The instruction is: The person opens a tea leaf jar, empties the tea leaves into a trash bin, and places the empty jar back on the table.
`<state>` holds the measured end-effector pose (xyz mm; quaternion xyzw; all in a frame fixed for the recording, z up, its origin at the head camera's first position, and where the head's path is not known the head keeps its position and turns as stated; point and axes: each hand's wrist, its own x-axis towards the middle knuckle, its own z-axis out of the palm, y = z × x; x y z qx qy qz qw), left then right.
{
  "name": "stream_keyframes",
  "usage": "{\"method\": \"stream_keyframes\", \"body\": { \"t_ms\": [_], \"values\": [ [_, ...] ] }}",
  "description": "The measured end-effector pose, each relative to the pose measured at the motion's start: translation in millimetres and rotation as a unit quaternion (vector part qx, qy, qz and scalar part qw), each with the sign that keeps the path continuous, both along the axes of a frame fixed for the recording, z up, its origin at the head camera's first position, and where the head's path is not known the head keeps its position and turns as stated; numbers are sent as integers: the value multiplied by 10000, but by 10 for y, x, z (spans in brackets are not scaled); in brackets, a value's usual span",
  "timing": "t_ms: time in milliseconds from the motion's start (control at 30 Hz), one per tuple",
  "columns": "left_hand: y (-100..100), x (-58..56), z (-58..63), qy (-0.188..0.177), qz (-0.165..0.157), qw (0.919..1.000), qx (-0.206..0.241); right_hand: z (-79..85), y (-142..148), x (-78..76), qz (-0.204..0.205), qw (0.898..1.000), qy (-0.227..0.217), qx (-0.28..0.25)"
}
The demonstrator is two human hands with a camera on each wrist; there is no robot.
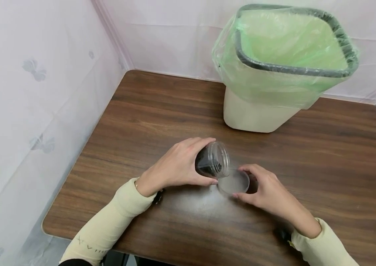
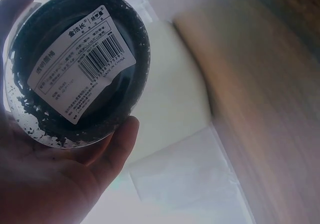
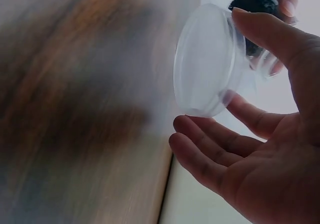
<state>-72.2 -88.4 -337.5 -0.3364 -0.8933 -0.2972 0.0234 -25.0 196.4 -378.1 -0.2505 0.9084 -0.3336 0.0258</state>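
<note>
My left hand [image 1: 176, 164] grips a clear jar [image 1: 205, 162] holding dark contents, fingers over the top and thumb underneath. The jar lies tilted over, its threaded mouth uncovered and facing right. Its base, with a white barcode label [image 2: 82, 63], fills much of the left wrist view, and dark flakes cling inside the wall. Between thumb and fingers, my right hand [image 1: 271, 190] pinches a clear round plastic lid [image 3: 205, 63] by its rim. In the head view the lid is close below and right of the jar's mouth, low over the table.
A cream waste bin [image 1: 252, 112] stands at the back of the brown wood-grain table [image 1: 148, 107], lined with a green plastic bag [image 1: 274, 87] under a grey rim. White sheeting [image 1: 41, 107] hangs along the left and back edges.
</note>
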Motion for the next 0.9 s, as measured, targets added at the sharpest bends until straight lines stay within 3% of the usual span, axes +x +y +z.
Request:
{"method": "stream_keyframes", "body": {
  "t_ms": [267, 600, 900],
  "values": [
    [-31, -58, -14, 41, 77, 10000, 38, -198, 1, -11, 107, 9997, 29, 200],
    [-82, -130, -34, 254, 77, 9996, 57, -379, -56, 5, 54, 9963, 259, 821],
    [-121, -186, -5, 356, 145, 9992, 72, -241, 15, -162, 106, 9978, 562, 337]
  ]
}}
